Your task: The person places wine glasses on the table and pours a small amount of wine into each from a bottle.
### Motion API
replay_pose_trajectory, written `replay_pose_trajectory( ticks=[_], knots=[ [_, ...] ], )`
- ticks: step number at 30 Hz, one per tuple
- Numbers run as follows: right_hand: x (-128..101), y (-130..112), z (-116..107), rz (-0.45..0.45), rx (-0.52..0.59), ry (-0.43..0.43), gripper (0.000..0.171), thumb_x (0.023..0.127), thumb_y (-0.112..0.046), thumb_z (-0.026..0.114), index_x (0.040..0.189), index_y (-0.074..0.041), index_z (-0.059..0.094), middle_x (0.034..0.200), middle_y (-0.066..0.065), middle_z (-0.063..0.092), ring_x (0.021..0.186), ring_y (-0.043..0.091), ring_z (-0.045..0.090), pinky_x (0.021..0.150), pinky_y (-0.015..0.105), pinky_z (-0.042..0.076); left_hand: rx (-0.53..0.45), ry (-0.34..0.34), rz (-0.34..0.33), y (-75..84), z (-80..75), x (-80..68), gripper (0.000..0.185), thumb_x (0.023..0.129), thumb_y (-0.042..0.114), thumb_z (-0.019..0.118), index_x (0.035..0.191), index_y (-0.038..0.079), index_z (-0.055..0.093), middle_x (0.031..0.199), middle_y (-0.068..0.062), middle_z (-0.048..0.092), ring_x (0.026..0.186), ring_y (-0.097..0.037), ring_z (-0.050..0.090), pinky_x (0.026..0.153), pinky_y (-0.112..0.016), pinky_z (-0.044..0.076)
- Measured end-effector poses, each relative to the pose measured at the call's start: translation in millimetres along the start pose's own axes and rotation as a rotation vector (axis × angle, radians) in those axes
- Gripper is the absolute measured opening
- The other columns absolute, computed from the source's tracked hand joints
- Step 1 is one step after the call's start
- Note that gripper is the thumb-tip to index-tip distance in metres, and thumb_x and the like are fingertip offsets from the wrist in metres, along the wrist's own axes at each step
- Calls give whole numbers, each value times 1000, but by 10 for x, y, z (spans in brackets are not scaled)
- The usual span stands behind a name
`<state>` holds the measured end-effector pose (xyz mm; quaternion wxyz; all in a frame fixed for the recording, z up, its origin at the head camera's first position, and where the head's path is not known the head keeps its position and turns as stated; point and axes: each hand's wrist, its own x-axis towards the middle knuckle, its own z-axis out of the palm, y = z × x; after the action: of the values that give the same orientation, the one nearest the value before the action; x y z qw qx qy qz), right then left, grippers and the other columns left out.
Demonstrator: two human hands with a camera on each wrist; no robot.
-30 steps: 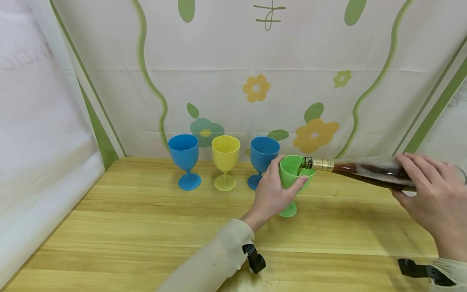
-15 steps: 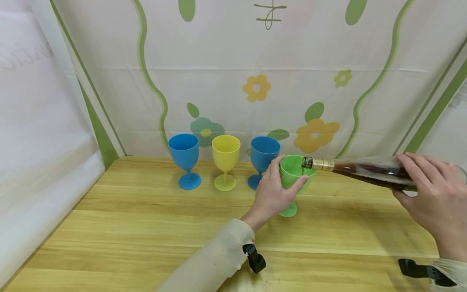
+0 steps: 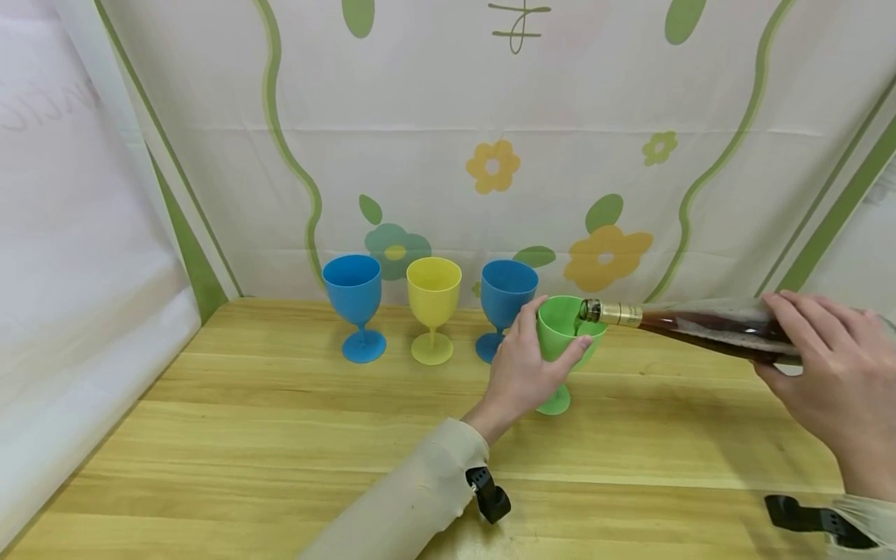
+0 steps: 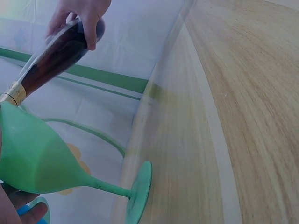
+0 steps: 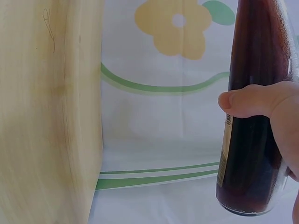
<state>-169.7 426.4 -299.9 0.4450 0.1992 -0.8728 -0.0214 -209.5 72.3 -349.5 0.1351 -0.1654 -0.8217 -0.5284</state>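
Note:
A green goblet [image 3: 567, 330] stands on the wooden table [image 3: 294, 435], its foot [image 4: 139, 190] flat on the wood. My left hand [image 3: 526, 367] grips its bowl [image 4: 32, 158] from the near side. My right hand [image 3: 833, 373] holds a clear bottle of dark brown liquid [image 3: 707, 327] tipped nearly level, gold-foiled neck [image 3: 616, 313] over the goblet's rim. In the right wrist view my thumb [image 5: 252, 100] lies across the bottle [image 5: 254, 140]. The bottle [image 4: 53, 58] and my right hand [image 4: 81, 11] also appear in the left wrist view.
A blue goblet [image 3: 355, 303], a yellow goblet [image 3: 432, 307] and another blue goblet [image 3: 505, 299] stand in a row at the back, left of the green one. A flowered cloth backdrop [image 3: 490, 140] closes off the back and sides.
Both hands, the goblet and the bottle have stayed almost still; the bottle remains tipped over the goblet's rim.

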Motion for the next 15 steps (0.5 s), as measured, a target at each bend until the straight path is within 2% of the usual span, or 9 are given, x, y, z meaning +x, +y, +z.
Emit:
replay_pose_trajectory(
  ticks=[2,6,7,8,10,12,14,15],
  knots=[
    [3,-4,-25,-8,-6,-26,108,58,7,87,158,-6,48,152,28,55,131,58,49,114,73,36,2,0,-1,4,2,-1,80,97,64,67,159,23,39,131,-5,65,96,-12,63,68,-21,52],
    [-19,-5,-3,-1,3,-21,108,57,4,85,158,-8,49,154,24,55,132,56,49,118,70,34,3,-1,-4,8,4,-1,80,96,64,67,159,23,39,131,-5,65,96,-12,62,67,-21,52],
    [-26,-6,9,-1,10,-15,106,59,1,84,158,-8,49,155,23,55,132,56,50,119,69,34,2,-2,-6,8,4,-1,80,96,64,67,160,23,38,131,-5,65,96,-12,62,68,-21,52],
    [-31,-4,18,-3,6,-20,100,65,-4,82,158,-9,48,155,23,55,132,56,50,118,71,34,0,-2,-6,7,3,-1,81,96,64,67,160,22,38,131,-5,65,97,-13,62,68,-21,53],
    [-31,-2,34,-12,-9,-27,78,88,-26,73,160,-10,46,153,23,56,129,55,51,116,71,35,-2,-2,-4,5,3,-1,81,97,63,67,160,21,39,132,-6,64,98,-14,63,68,-21,53],
    [-24,-8,52,-19,-22,-20,72,103,-53,52,160,-11,46,150,24,59,126,55,52,111,72,39,-2,-1,-1,3,3,-1,81,97,63,67,160,20,39,133,-6,65,99,-14,63,69,-21,53],
    [-21,-14,72,-20,-24,-5,82,103,-70,33,160,-12,48,145,25,62,122,55,54,105,73,42,1,3,3,3,2,-3,81,97,62,67,160,20,39,133,-6,65,100,-15,64,69,-21,53],
    [-21,-20,79,-11,-23,0,82,101,-70,37,159,-13,49,142,26,64,120,55,55,102,73,43,4,5,5,3,2,-4,80,97,61,68,159,20,39,133,-6,65,100,-15,64,69,-21,53]
  ],
)
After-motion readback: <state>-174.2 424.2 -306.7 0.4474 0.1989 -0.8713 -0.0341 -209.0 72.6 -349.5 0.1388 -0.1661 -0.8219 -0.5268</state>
